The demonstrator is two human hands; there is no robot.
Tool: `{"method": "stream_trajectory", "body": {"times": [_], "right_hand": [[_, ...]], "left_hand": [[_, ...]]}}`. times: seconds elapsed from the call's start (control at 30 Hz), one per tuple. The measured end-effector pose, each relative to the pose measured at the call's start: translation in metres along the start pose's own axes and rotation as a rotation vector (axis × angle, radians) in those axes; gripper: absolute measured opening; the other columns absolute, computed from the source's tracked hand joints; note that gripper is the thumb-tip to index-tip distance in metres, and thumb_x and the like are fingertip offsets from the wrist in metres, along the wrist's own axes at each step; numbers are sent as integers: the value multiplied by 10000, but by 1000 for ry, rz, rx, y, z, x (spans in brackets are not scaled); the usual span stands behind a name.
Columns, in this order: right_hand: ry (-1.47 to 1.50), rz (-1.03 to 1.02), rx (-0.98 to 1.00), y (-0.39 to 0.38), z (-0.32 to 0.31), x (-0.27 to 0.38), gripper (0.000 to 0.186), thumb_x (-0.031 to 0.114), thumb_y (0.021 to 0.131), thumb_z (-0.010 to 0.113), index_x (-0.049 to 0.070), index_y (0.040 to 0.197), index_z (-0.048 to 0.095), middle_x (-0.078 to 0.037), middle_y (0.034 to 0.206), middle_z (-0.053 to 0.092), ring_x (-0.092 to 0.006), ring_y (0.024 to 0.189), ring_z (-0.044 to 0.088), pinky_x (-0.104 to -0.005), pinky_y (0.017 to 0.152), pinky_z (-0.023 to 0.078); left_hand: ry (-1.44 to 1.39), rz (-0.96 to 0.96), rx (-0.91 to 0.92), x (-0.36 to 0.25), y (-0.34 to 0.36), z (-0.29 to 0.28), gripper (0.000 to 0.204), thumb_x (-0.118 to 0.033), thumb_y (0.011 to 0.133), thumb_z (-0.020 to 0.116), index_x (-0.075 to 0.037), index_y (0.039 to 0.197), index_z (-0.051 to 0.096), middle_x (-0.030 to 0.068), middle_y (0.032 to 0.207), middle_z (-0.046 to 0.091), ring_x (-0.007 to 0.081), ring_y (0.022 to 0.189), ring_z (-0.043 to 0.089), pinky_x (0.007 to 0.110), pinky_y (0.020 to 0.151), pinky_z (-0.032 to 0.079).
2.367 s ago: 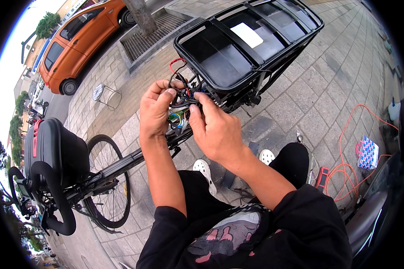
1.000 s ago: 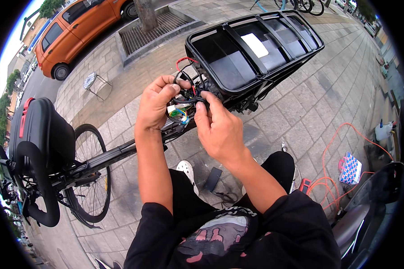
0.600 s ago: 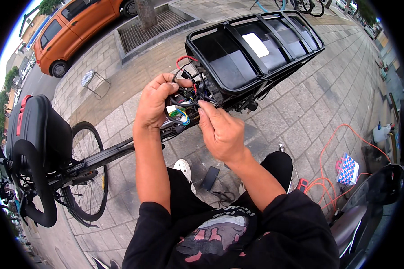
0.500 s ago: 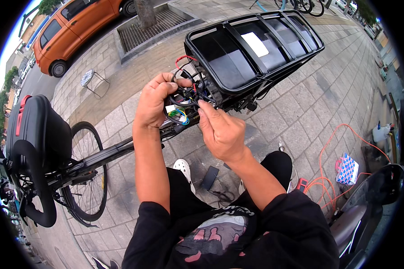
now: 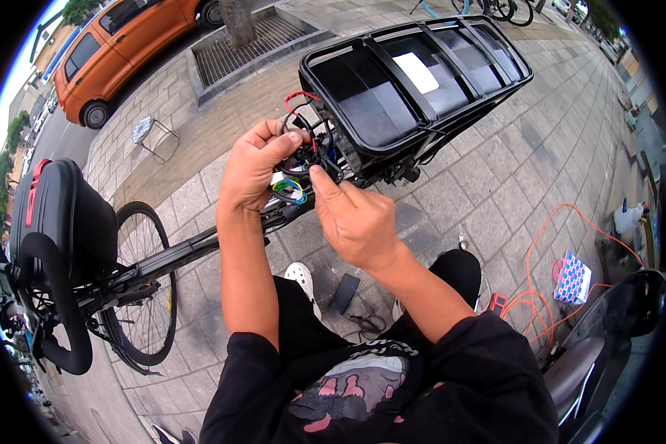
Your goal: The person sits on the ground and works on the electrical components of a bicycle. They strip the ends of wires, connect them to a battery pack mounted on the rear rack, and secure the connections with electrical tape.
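Observation:
A tangle of black, red, blue and yellow wires (image 5: 308, 164) spills out at the near left end of a large black battery case (image 5: 362, 103), which lies under a black tubular rack on a bicycle (image 5: 189, 250). My left hand (image 5: 257, 166) pinches black wires between thumb and fingers on the left side of the tangle. From the right, my right hand (image 5: 359, 222) reaches in, closed, its index fingertip against the wires; the spot under that fingertip is partly hidden. Below the tangle, a green-and-white connector (image 5: 280, 183) and a blue-yellow wire loop show between my hands.
A black hard bag (image 5: 66, 222) sits at the handlebar end. On the paving lie a black charger-like box (image 5: 345, 294) with a cord, an orange cable (image 5: 529, 296), a red meter-like device (image 5: 498, 303) and a blue-white box (image 5: 572, 277). Beyond are a stool (image 5: 146, 133) and an orange car (image 5: 118, 55).
My right hand has moved slightly left, its index fingertip now further into the tangle. The left hand stays nearly in place. The battery case and rack have shifted a little left in view.

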State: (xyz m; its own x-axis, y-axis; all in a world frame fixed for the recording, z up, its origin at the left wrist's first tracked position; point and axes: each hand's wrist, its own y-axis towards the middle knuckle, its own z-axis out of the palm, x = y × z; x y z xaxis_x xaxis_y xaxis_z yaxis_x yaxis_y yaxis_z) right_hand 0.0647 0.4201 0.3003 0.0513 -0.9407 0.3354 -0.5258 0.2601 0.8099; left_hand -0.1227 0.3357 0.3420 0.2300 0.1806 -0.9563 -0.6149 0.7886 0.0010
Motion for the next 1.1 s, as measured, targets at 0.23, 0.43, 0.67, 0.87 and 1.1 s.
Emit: {"method": "stream_trajectory", "body": {"times": [0.23, 0.43, 0.67, 0.87, 1.1], "right_hand": [[123, 156, -26, 12, -6, 6, 293, 126, 1013, 723, -16, 1270, 713, -159, 837, 757, -315, 645, 736, -406, 559, 568], [103, 422, 106, 41, -15, 23, 238, 186, 1091, 599, -27, 1127, 699, -254, 841, 754, -452, 732, 745, -527, 633, 583], [-21, 614, 187, 54, -8, 40, 314, 225, 1092, 523, -21, 1145, 711, -307, 866, 743, -505, 779, 734, -582, 737, 575], [349, 744, 4, 41, 18, 20, 313, 215, 1076, 605, -44, 1181, 745, -178, 802, 748, -269, 695, 713, -413, 685, 547], [574, 883, -188, 39, 36, 29, 279, 184, 1050, 694, -86, 1106, 735, -16, 824, 684, -63, 746, 567, -277, 674, 489]], "left_hand": [[-14, 22, 8, 2, 4, -3, 80, -8, 949, 709, -36, 1005, 660, 118, 1038, 791, 132, 853, 710, 286, 792, 598], [-75, 5, 54, 3, 5, -4, 91, -24, 946, 714, -43, 1011, 653, 124, 1051, 793, 143, 861, 717, 296, 813, 602], [-93, 54, 121, 9, 5, -15, 111, -31, 948, 732, -56, 1023, 655, 118, 1065, 788, 157, 978, 701, 316, 932, 556], [-145, 66, 150, 13, 10, -11, 117, -37, 945, 740, -44, 1037, 667, 116, 1078, 787, 161, 997, 704, 324, 942, 549], [-107, 62, 138, 15, 9, -13, 125, -54, 939, 751, -39, 1030, 667, 83, 1050, 770, 141, 986, 702, 296, 910, 549]]}}
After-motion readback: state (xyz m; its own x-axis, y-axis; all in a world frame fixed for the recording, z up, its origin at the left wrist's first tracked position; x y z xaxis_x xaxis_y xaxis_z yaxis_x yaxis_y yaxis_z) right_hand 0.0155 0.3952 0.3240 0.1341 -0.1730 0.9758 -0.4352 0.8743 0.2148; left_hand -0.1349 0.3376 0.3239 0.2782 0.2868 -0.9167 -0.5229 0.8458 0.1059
